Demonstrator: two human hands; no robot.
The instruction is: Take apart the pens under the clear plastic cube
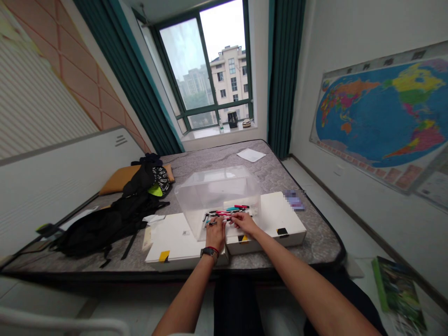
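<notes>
My left hand (216, 232), with a dark band and a red cord at the wrist, has its fingers closed on a black pen (213, 223). From the right, my right hand (246, 223) pinches a slim pen whose outline is partly hidden by the fingers. Both hands are close together at the near side of a translucent plastic box (217, 189). Just beyond my fingers lies a loose heap of pens (229, 211) in red, teal, black and white. The plastic box rests across two flat white boxes (171, 238) on the bed.
A grey patterned mattress (196, 161) bears everything. On the left lie a black backpack (101, 228), a cap (161, 179) and a tan cushion (117, 181). A white sheet of paper (251, 155) lies at the back. A green box (399, 291) stands on the floor at right.
</notes>
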